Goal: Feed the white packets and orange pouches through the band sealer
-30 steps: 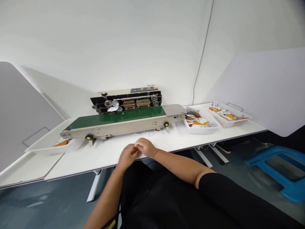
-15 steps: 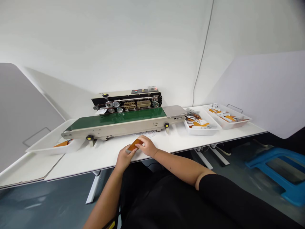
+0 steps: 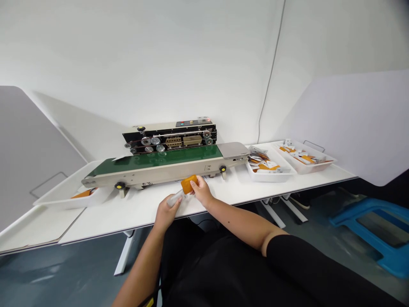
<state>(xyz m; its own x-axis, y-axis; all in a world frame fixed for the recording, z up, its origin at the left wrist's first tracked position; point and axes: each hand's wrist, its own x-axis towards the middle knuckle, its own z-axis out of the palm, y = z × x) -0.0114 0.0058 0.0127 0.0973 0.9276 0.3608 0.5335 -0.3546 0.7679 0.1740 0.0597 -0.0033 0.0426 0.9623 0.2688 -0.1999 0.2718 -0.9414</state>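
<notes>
The orange-and-clear plastic sachet (image 3: 188, 184) is between the hands, above the front of the bench (image 3: 105, 217), its orange end angled toward 1 o'clock and its clear end toward 7 o'clock. The left hand (image 3: 165, 214) holds the clear end in a narrow pinch, and the right hand (image 3: 200, 190) narrowly grips the orange end. The step in hand appears to be handling this one sachet, and the next move calls for a steady two-handed hold. The band sealer (image 3: 169, 138) and its green conveyor belt (image 3: 159, 155) lie at 12 o'clock, with white trays (image 3: 306, 169) of sachets at 2 o'clock. Compared with the earlier frame, the sachet slants more steeply and the hands stand farther apart
</notes>
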